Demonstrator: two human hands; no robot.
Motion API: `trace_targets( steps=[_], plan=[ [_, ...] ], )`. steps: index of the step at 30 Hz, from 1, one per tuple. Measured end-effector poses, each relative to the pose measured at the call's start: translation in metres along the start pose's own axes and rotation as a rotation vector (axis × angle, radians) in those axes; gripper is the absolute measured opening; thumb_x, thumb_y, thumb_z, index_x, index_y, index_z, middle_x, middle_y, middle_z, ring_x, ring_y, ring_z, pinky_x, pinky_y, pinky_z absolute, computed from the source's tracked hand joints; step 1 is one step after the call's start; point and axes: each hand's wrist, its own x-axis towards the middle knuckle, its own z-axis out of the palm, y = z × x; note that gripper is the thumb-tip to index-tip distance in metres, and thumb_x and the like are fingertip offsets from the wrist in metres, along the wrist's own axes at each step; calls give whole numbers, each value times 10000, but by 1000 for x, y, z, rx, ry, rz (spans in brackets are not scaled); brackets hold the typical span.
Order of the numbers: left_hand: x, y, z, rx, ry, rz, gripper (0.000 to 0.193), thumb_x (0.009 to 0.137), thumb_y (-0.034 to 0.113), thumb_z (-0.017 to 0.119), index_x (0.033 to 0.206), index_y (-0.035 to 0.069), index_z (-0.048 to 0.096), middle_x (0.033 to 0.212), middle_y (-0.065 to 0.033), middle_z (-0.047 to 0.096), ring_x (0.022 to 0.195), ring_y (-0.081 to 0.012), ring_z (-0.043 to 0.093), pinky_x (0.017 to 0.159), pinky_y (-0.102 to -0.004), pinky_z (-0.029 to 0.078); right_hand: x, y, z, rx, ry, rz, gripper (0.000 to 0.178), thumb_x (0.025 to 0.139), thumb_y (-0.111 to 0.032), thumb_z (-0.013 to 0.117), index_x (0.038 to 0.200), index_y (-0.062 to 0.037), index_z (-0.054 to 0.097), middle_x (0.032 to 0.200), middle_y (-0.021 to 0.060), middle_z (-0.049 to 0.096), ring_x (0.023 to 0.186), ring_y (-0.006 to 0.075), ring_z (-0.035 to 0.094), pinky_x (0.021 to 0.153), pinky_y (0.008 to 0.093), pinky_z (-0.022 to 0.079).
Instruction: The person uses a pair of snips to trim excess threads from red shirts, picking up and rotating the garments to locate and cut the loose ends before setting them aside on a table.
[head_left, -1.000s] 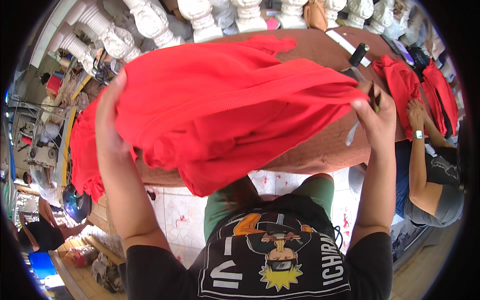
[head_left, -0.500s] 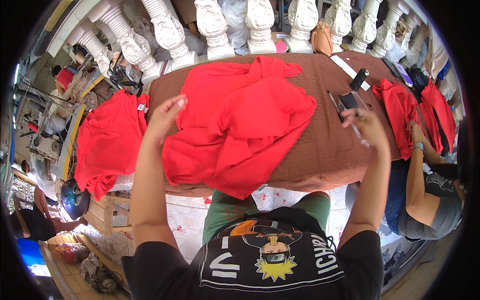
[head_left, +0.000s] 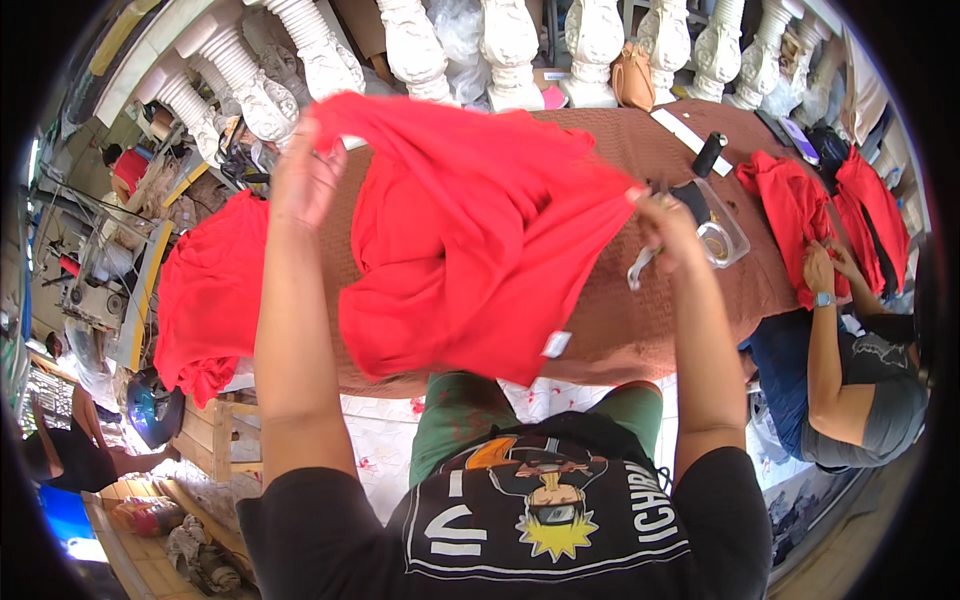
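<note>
A red garment (head_left: pixel 470 230) is stretched between my hands above the brown-covered table, its lower part hanging toward me with a small white label (head_left: pixel 557 344) at the bottom edge. My left hand (head_left: pixel 308 175) is closed on its raised upper left corner, partly blurred. At the right, my right hand (head_left: pixel 668 228) pinches the opposite corner. A whitish curved strip (head_left: pixel 638 270) sticks out below that hand; its kind cannot be made out. Just beyond my right hand lies a clear plastic box (head_left: pixel 735 240) with a round item inside.
A black thread spool (head_left: pixel 710 155) and a white ruler-like strip (head_left: pixel 690 142) lie on the brown cover (head_left: pixel 620 320). Another red garment (head_left: pixel 210 290) hangs at the left. At the right a co-worker's hands (head_left: pixel 825 265) handle red cloth. White balusters (head_left: pixel 510 60) line the far side.
My left hand has moved up and away, lifting the garment's corner. My right hand has moved left from beside the small items and now grips the cloth. The white label has come into view.
</note>
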Motion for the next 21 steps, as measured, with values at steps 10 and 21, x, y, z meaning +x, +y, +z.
trace_targets(
  steps=[10,21],
  plan=[
    [-37,-45,10,-72,-413,-453,494,961,381,561,1330,59,489,1372,-85,532,1275,-227,494,1051,-450,394,-26,-41,-46,284,-121,-67,168,929,-233,633,857,-109,546,540,-51,450,354,32,300,347,194,198],
    [-22,101,50,100,-406,-225,479,843,117,681,1257,-64,526,1225,-150,613,1114,-215,605,972,-369,475,-75,-131,-48,-84,-100,-111,300,904,-326,667,695,-136,565,516,-69,495,332,24,279,332,214,140]
  ],
)
